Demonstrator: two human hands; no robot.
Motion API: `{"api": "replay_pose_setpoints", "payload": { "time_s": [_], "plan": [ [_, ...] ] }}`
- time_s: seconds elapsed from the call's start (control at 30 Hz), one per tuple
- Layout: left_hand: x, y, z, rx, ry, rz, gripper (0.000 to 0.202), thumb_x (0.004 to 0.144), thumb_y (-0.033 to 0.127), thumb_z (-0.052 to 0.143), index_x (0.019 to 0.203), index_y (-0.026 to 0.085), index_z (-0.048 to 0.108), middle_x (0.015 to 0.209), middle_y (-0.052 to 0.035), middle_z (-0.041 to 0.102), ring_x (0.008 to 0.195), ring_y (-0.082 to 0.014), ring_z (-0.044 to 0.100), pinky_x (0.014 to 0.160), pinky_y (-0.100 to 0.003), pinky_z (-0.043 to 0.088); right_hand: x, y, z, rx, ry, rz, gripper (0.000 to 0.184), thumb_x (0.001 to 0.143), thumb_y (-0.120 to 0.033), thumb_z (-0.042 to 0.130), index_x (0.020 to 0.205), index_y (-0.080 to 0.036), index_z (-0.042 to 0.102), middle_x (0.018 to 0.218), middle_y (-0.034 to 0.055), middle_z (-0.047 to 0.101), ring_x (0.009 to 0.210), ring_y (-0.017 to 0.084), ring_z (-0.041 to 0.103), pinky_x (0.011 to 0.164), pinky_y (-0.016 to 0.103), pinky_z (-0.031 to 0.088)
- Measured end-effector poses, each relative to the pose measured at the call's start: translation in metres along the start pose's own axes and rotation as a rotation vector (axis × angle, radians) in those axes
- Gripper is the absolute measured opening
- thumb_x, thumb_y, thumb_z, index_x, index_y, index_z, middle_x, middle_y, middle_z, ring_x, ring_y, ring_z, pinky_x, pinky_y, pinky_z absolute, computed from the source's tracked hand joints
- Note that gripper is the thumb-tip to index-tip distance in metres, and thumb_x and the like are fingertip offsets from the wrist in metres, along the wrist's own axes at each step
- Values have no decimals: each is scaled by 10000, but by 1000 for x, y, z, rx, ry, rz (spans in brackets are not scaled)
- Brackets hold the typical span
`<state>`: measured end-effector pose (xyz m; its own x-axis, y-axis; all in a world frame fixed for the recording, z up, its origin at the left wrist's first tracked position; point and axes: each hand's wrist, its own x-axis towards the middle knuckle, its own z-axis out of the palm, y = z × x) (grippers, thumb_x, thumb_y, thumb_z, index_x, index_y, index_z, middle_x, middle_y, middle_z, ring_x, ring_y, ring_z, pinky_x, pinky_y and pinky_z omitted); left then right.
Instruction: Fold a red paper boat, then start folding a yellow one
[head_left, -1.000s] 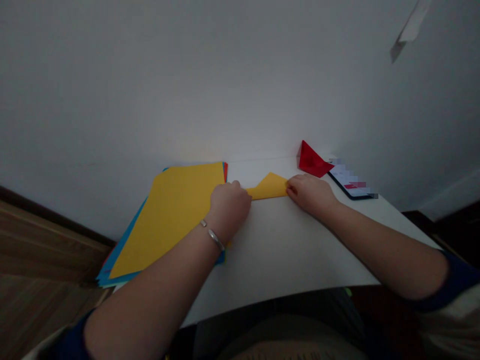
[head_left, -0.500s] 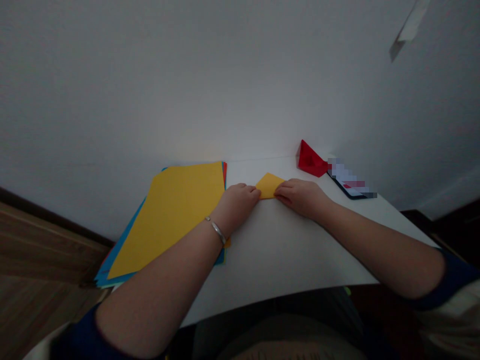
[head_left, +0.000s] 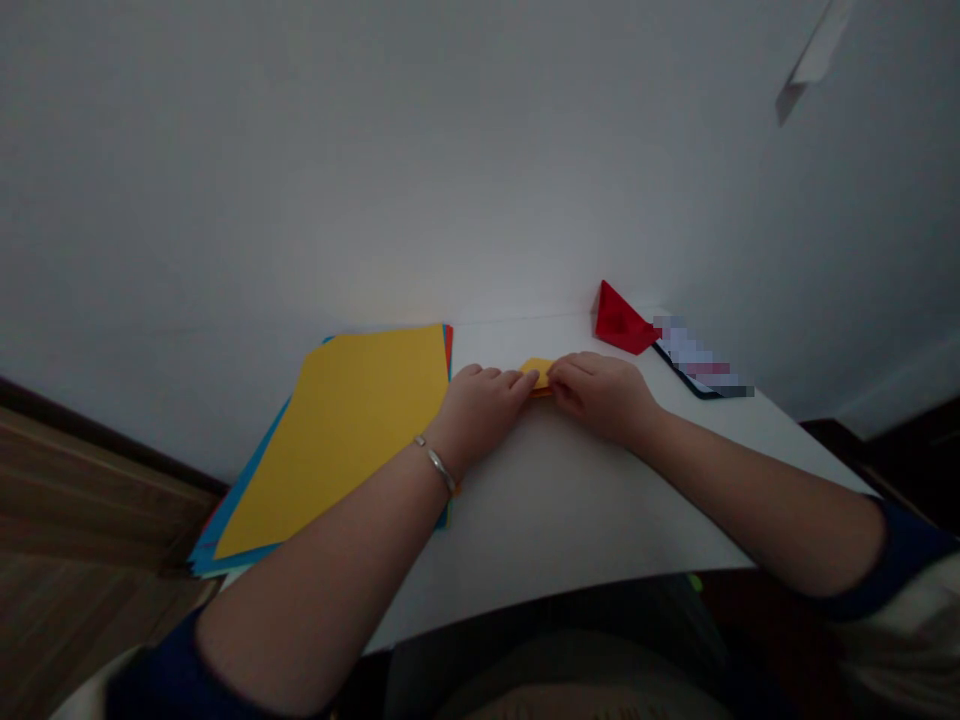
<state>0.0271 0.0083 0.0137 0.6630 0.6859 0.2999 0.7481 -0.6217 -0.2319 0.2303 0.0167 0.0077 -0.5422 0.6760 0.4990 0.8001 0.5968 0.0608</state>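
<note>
A small folded piece of yellow paper (head_left: 537, 366) is on the white table, mostly covered by my fingers. My left hand (head_left: 486, 402) grips its left side, thumb on the near edge. On the right side, my right hand (head_left: 600, 392) pinches the paper with curled fingers. Between the hands the paper's near edge looks raised or layered, with a darker orange strip below. My left wrist wears a silver bangle (head_left: 441, 470).
Left of my hands lies a stack of coloured sheets (head_left: 352, 410), yellow on top. A red folded paper shape (head_left: 621, 322) stands at the back right, beside a phone (head_left: 701, 365) with a blurred screen. Behind the table (head_left: 600, 520) rises a grey wall (head_left: 480, 160).
My hands have moved closer together on the yellow paper. Less of the paper shows now, and its peak appears lower. The stack, red paper shape and phone stay put.
</note>
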Motion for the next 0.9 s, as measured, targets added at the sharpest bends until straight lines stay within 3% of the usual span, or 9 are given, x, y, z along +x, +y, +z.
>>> {"api": "replay_pose_setpoints", "payload": {
  "time_s": [0.13,0.27,0.4,0.7,0.9],
  "plan": [
    [-1,-2,-3,23,-23,-14,153,931,206,507,1037,183,615,960,-68,731,818,-227,678,701,-351,441,-1,1,-1,58,9,-92,301,950,-345,435,929,-196,696,976,60,735,866,191,632,706,299,399],
    [-1,-2,-5,21,-28,12,197,944,208,482,1103,197,598,976,-57,733,785,-225,680,684,-358,441,-3,3,-1,89,-4,-158,326,984,-365,404,1020,-234,701,1075,35,730,934,185,632,761,301,410],
    [-2,-1,-7,29,-48,-24,207,952,219,463,1104,211,603,956,-55,734,735,-221,678,646,-350,445,-3,5,-1,16,-39,-154,331,977,-353,407,1005,-219,709,1056,54,734,900,197,638,715,311,400],
    [-6,-4,-10,58,4,-141,199,938,207,471,1067,222,622,952,-46,733,723,-228,678,615,-347,446,-1,17,-9,-131,-51,5,236,901,-269,466,859,-209,690,902,44,727,794,179,615,582,293,300],
    [-9,-7,-10,87,27,-233,132,934,220,491,946,218,623,844,-37,725,708,-238,681,561,-329,406,-2,20,-11,-246,-114,159,241,891,-307,453,820,-208,661,852,46,711,721,172,603,523,296,196]
  ]
}}
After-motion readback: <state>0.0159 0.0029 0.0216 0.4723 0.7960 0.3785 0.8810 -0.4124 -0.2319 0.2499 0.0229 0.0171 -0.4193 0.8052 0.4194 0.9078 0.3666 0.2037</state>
